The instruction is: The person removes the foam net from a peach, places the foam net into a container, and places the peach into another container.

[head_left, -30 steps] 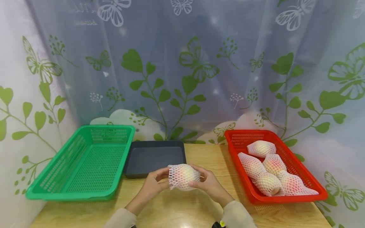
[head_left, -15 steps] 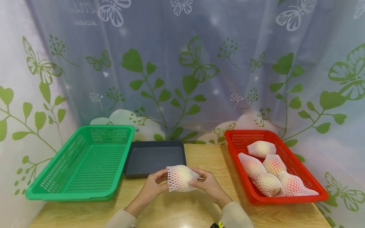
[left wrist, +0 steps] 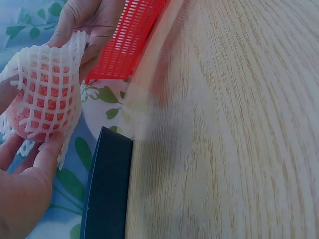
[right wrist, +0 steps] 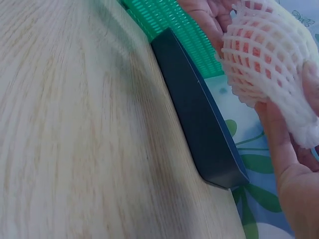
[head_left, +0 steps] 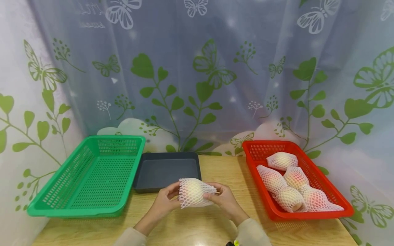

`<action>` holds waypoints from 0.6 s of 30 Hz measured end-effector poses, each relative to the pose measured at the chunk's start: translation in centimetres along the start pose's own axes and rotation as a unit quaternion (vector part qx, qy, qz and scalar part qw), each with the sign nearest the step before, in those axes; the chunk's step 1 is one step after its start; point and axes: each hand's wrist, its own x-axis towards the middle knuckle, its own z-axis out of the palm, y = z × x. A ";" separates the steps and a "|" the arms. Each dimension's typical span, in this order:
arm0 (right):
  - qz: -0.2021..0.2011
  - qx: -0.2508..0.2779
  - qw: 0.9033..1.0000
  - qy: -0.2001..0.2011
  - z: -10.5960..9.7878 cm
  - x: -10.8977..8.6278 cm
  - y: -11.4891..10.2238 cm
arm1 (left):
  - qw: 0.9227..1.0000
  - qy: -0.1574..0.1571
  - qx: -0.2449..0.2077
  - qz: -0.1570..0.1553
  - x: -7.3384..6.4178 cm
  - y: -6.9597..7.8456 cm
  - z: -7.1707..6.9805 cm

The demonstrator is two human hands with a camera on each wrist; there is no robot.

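A yellow and pink peach (head_left: pixel 194 192) in a white foam net is held up over the table, in front of the dark tray. My left hand (head_left: pixel 166 199) grips the open left end of the net, thumb and fingers around it. On the other side my right hand (head_left: pixel 227 201) pinches the gathered right end, its thumb across the front. The left wrist view shows the peach's red side (left wrist: pixel 46 92) through the mesh. In the right wrist view the foam net (right wrist: pixel 266 57) narrows toward the right hand's fingers.
A green basket (head_left: pixel 78 212) with a bare mesh floor stands at the left. Beside it lies the shallow dark tray (head_left: pixel 167 169). At the right, a red basket (head_left: pixel 261 191) holds several netted peaches (head_left: pixel 289 198). A patterned curtain (head_left: pixel 184 85) hangs behind the wooden table (head_left: pixel 191 225).
The netted peach has shifted slightly left and turned, so that more of its yellow side faces the head camera. Both hands keep their hold.
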 end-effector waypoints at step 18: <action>0.011 0.004 0.999 0.042 0.9 0.4 -0.9 | 1.000 0.006 0.024 0.014 -0.1 0.2 -0.7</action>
